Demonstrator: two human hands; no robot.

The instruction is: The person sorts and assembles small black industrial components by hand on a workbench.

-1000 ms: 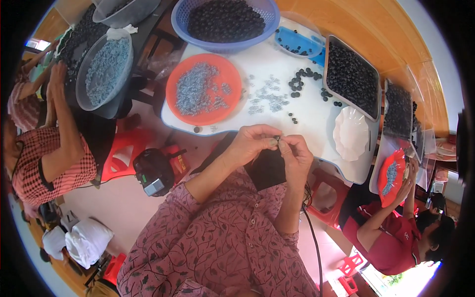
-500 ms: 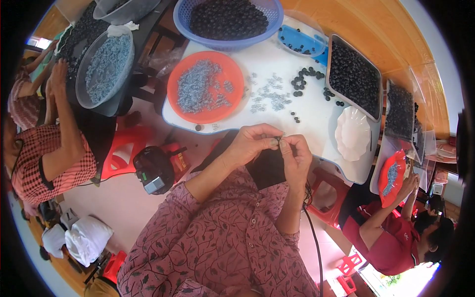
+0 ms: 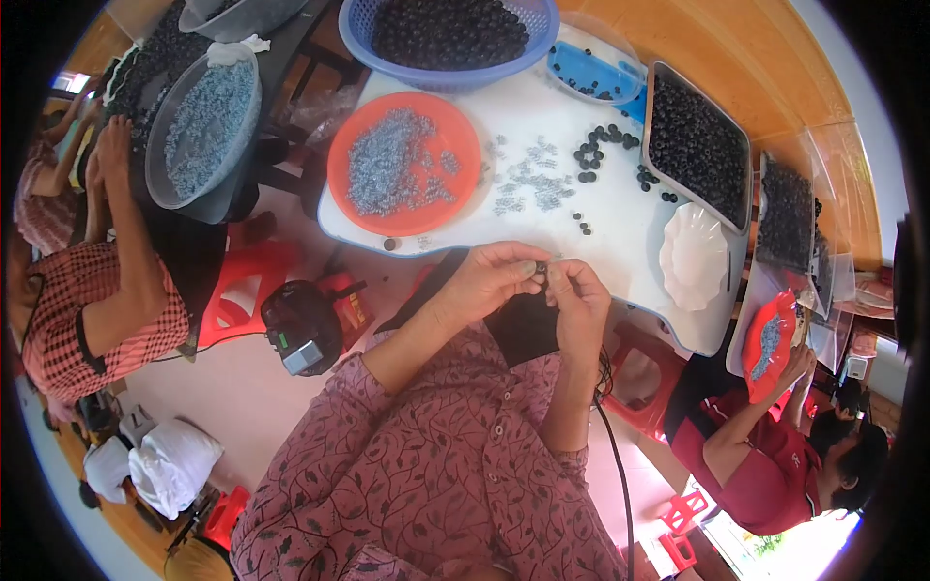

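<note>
In front of my chest, just off the near edge of the white table (image 3: 620,276), both my hands are raised close together. My left hand (image 3: 496,282) pinches a small round black part (image 3: 541,270) between thumb and fingers. Beside it my right hand (image 3: 578,293) is closed in a pinch too; whatever its fingertips hold is too small to make out. Beyond the hands, small grey-blue pieces resembling springs (image 3: 533,182) lie scattered on the tabletop. More of them fill part of an orange-red plate (image 3: 455,136). Loose black parts (image 3: 588,155) sit to the right.
A blue basket (image 3: 446,79) of black parts stands at the far edge. A metal tray (image 3: 744,221) with more lies right, near a white scalloped dish (image 3: 693,257) and a blue tray (image 3: 581,73). Co-workers sit left and right. A black cable (image 3: 620,465) hangs by my right arm.
My hands have drawn slightly apart at the fingertips, and the black part in my left hand now shows more clearly. The view has shifted a little.
</note>
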